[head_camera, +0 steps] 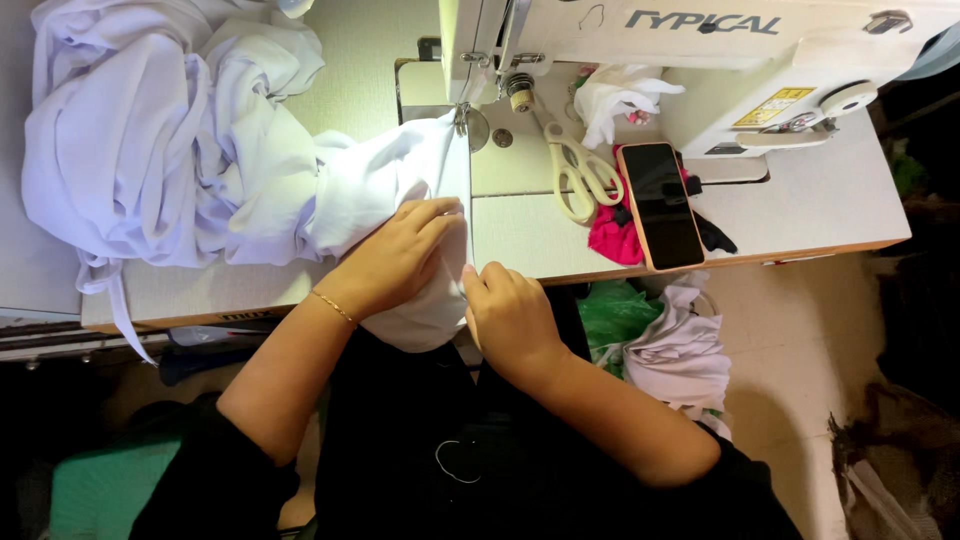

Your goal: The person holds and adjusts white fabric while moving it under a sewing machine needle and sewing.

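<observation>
Head view: a white fabric (pixel 400 190) is laid mid-frame on the sewing table (pixel 800 215), its straight right edge run up to the needle of the sewing machine (pixel 700 60) at top centre. Most of the cloth is bunched at upper left. Bare table is left to the right of the edge, before the scissors (pixel 580 175) and phone (pixel 660 205). The left hand (pixel 395 260) is pressed flat on the fabric, fingers loosely curled. The right hand (pixel 510 315), nearly closed, is pinched on the fabric's hem at the table's near edge.

Both hands (pixel 400 258) (pixel 508 310) on white fabric (pixel 370 185) beside sewing machine (pixel 700 60)
</observation>
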